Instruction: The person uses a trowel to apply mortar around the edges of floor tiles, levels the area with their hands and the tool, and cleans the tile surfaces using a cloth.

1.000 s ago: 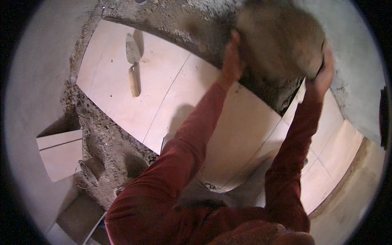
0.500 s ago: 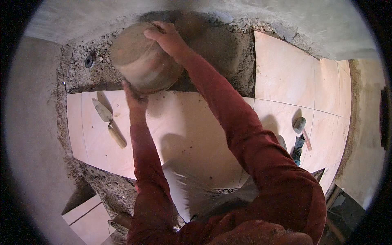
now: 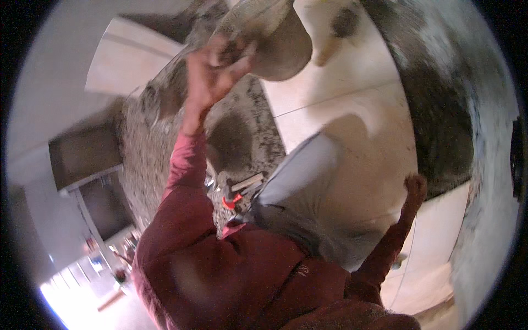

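Observation:
A round, mortar-smeared bucket (image 3: pixel 280 47) is at the far edge of view, over the border between the tiles and rough ground. My left hand (image 3: pixel 217 69) is at its near left edge, fingers curled against it and smeared by motion. A trowel (image 3: pixel 324 52) with a wooden handle lies on the tile just right of the bucket. Off to the right, my right hand (image 3: pixel 415 187) is lowered by the tile edge, beside a strip of dark mortar (image 3: pixel 443 126). Its fingers are too blurred to make out.
Large pale tiles (image 3: pixel 352 104) cover the floor around my grey-trousered knee. Rough rubble ground (image 3: pixel 258 118) lies left of them, with an orange-and-black tool (image 3: pixel 231 201) near my body. Separate tiles (image 3: pixel 126 55) are at the far left. A plastered wall (image 3: pixel 495 192) bounds the right.
My view and body have turned left. The bucket has gone from both hands over the mortar bed to my left hand's side near the trowel. My right hand has come off it.

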